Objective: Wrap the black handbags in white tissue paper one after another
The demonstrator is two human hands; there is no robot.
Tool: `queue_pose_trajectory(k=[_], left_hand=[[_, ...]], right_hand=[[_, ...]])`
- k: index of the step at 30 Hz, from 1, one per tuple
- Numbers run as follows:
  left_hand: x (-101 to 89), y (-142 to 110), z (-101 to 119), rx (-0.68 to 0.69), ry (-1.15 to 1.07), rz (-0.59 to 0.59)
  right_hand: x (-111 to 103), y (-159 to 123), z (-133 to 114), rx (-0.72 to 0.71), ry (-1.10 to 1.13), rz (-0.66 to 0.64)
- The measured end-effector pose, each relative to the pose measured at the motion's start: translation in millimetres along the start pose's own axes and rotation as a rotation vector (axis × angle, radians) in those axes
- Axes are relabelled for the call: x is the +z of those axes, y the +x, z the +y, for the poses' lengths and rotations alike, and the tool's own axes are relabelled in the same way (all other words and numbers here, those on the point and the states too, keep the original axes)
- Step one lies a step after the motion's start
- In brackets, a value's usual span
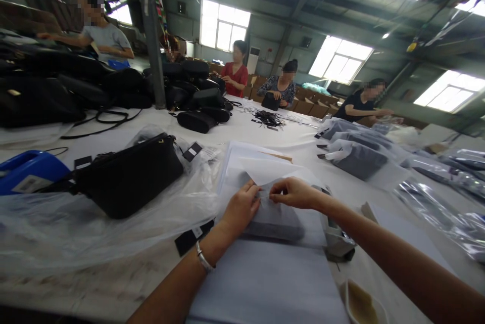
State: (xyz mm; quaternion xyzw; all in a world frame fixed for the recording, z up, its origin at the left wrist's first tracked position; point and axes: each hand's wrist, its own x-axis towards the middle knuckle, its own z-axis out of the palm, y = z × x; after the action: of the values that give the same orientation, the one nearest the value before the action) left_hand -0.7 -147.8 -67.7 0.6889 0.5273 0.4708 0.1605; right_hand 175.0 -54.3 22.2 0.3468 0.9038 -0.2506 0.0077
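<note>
A dark bag [275, 227], showing grey through thin white wrapping paper [268, 182], lies in front of me on a stack of white paper sheets [261, 278]. My left hand [241, 206], with a silver bangle at the wrist, is closed on the paper's gathered upper edge at the left. Close beside it on the right, my right hand [293, 193] pinches the paper between thumb and fingers. A black tag [194, 237] with a white label lies left of my left forearm.
A black handbag [132, 175] lies on clear plastic at the left, near a blue tape dispenser [32, 172]. Piled black bags [200, 101] stand by a post [151, 36]. Wrapped bags [356, 154] and clear plastic bags [441, 215] lie right. Several co-workers sit around the table.
</note>
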Motion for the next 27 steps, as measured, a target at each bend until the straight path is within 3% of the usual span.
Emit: queue_pose_trajectory(k=[8, 16, 21, 27], left_hand=[[2.6, -1.1, -9.1, -0.006, -0.032, 0.006], [-0.9, 0.5, -9.8, 0.011, -0.098, 0.038], [-2.1, 2.1, -12.9, -0.019, -0.100, 0.031], [0.7, 0.9, -15.3, -0.038, -0.105, 0.048]], right_hand=[[-16.1, -0.5, -9.0, -0.020, -0.082, -0.009], [-15.8, 9.4, -16.8, -0.178, 0.073, -0.221], [-8.4, 31.4, -13.1, -0.199, -0.209, -0.163], [-4.7, 45.3, -25.6, -0.175, -0.653, -0.093]])
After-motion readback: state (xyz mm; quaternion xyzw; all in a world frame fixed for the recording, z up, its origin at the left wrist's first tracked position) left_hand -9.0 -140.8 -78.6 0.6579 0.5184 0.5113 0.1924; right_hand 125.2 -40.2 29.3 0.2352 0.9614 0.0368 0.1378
